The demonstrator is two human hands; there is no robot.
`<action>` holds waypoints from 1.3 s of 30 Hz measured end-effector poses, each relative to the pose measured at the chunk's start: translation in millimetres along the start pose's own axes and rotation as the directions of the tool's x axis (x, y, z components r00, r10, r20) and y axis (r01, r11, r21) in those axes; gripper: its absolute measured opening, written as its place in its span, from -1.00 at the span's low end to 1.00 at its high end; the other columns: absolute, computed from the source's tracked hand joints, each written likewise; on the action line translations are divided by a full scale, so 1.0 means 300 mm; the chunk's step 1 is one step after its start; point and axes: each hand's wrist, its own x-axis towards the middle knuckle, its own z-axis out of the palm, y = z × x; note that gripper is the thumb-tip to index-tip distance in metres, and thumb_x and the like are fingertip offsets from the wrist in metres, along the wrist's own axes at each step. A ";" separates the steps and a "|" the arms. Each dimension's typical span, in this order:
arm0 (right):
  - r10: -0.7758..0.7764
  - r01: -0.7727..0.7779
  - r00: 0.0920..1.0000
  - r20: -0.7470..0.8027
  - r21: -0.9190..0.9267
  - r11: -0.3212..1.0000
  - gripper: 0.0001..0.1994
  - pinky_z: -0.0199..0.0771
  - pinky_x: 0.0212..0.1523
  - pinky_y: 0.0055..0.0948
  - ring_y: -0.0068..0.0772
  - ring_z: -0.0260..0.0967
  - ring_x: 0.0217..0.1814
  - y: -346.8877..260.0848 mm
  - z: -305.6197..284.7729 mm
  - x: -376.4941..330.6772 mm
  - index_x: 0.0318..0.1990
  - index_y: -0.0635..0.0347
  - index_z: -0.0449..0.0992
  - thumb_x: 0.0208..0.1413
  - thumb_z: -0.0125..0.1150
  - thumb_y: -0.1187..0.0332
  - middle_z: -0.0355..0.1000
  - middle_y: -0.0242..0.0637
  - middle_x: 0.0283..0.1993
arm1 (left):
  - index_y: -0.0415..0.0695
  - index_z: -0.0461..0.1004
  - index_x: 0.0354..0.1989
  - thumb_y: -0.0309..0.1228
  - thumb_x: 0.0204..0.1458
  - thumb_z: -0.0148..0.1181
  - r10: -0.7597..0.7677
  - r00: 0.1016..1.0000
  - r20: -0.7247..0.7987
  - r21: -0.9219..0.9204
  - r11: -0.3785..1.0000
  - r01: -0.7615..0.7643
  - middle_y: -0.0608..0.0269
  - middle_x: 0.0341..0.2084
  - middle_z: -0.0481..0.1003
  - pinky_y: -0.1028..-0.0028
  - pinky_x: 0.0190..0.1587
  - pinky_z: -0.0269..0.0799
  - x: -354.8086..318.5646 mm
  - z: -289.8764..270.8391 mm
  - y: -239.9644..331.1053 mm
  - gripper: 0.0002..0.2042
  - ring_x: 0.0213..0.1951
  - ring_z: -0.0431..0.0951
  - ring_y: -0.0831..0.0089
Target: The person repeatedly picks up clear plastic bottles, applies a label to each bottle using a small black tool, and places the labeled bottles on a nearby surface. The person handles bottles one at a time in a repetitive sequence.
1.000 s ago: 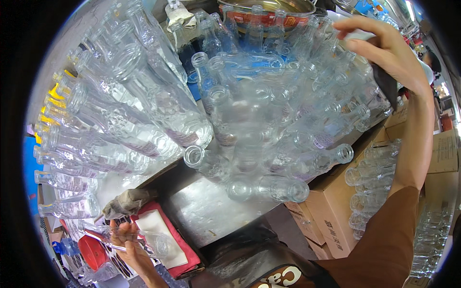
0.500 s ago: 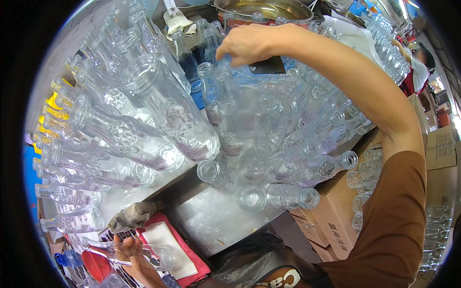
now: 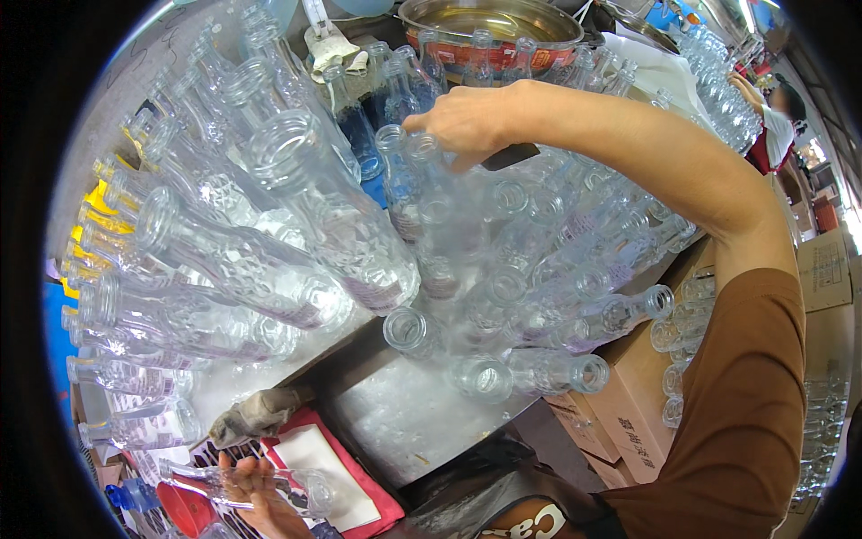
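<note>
Workshop table (image 3: 386, 413): its bare metal top shows at the near edge. Standing bottles (image 3: 346, 220) of clear glass fill the left side in dense rows; a second group (image 3: 411, 331) fills the middle and right. Behind them is a metal basin (image 3: 489, 72) with a red outer band. Cardboard box (image 3: 633, 409): below the table's right edge.

Left hand (image 3: 259, 494): closed around a clear bottle (image 3: 305, 490), which lies nearly level at the lower left, neck to the left and base to the right. A red pad (image 3: 388, 510) bearing a white sheet (image 3: 328, 472) is just beside it; a grey cloth (image 3: 256, 418) lies above the hand.

Right hand (image 3: 462, 124): extended over the middle group, fingers bent at the bottle necks. Whether it grips a neck cannot be told. A dark flat piece (image 3: 510, 157) shows under the wrist.
</note>
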 end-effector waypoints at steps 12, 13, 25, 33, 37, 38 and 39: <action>-0.034 0.023 0.998 -0.049 -0.196 0.980 -0.67 0.59 -0.16 -0.15 -0.02 0.55 -0.12 0.035 0.107 0.082 -0.13 -0.08 0.66 -0.13 0.44 0.19 0.30 -0.13 0.20 | -0.26 0.05 0.44 -0.34 0.31 -0.02 -0.034 0.999 -0.039 -0.028 0.999 0.033 0.10 0.01 0.50 0.35 0.12 0.44 0.004 -0.002 -0.004 -0.44 -0.01 0.55 0.34; -0.044 0.031 0.997 -0.056 -0.214 0.976 -0.73 0.60 -0.14 -0.16 -0.05 0.55 -0.10 0.033 0.106 0.084 -0.19 -0.18 0.72 -0.13 0.46 0.17 0.25 -0.17 0.32 | -0.25 0.05 0.44 -0.34 0.31 -0.03 -0.032 0.998 -0.046 -0.006 0.999 0.032 0.10 0.01 0.51 0.35 0.12 0.44 0.004 -0.008 -0.008 -0.44 -0.01 0.55 0.34; 0.044 -0.043 0.999 -0.001 -0.132 0.990 -0.65 0.57 -0.14 -0.14 -0.06 0.55 -0.14 -0.019 0.059 0.082 0.03 0.20 0.54 0.04 0.20 0.41 0.31 -0.12 0.16 | -0.25 0.04 0.44 -0.28 0.29 0.03 -0.029 0.999 -0.038 -0.019 0.999 0.028 0.08 0.02 0.50 0.36 0.13 0.42 0.008 -0.009 -0.013 -0.40 -0.01 0.54 0.35; 0.075 -0.088 0.994 -0.084 -0.158 0.984 -0.76 0.52 -0.25 -0.11 0.01 0.52 -0.24 0.024 0.010 -0.037 -0.26 0.35 0.56 -0.16 0.30 0.49 0.42 -0.02 -0.14 | -0.25 0.08 0.43 -0.31 0.30 0.01 -0.030 0.998 -0.054 -0.022 0.999 0.028 0.09 0.01 0.50 0.36 0.12 0.42 0.006 -0.010 -0.015 -0.43 -0.03 0.53 0.34; 0.205 -0.217 0.974 -0.091 -0.151 0.964 -0.72 0.50 -0.21 -0.11 -0.01 0.48 -0.18 0.113 -0.041 -0.194 -0.29 0.28 0.55 -0.23 0.39 0.41 0.33 -0.14 -0.07 | -0.25 0.10 0.42 -0.37 0.32 -0.03 -0.062 0.995 -0.077 -0.014 0.998 0.061 0.09 -0.01 0.50 0.37 0.10 0.43 0.023 -0.002 -0.012 -0.48 -0.05 0.54 0.34; 0.242 -0.252 0.966 -0.094 -0.119 0.960 -0.71 0.49 -0.19 -0.09 -0.01 0.48 -0.17 0.124 -0.053 -0.230 -0.29 0.27 0.54 -0.23 0.40 0.39 0.33 -0.14 -0.07 | -0.25 0.11 0.42 -0.39 0.33 -0.04 -0.062 0.994 -0.084 -0.007 0.998 0.062 0.09 -0.01 0.50 0.38 0.10 0.43 0.023 0.002 -0.012 -0.49 -0.05 0.54 0.34; 0.278 -0.286 0.956 -0.095 -0.088 0.954 -0.71 0.48 -0.17 -0.08 0.00 0.47 -0.15 0.131 -0.063 -0.263 -0.29 0.26 0.53 -0.24 0.40 0.38 0.33 -0.15 -0.07 | -0.25 0.11 0.42 -0.39 0.33 -0.03 -0.057 0.995 -0.088 -0.005 0.998 0.056 0.09 -0.01 0.49 0.37 0.10 0.43 0.021 0.007 -0.009 -0.49 -0.06 0.54 0.35</action>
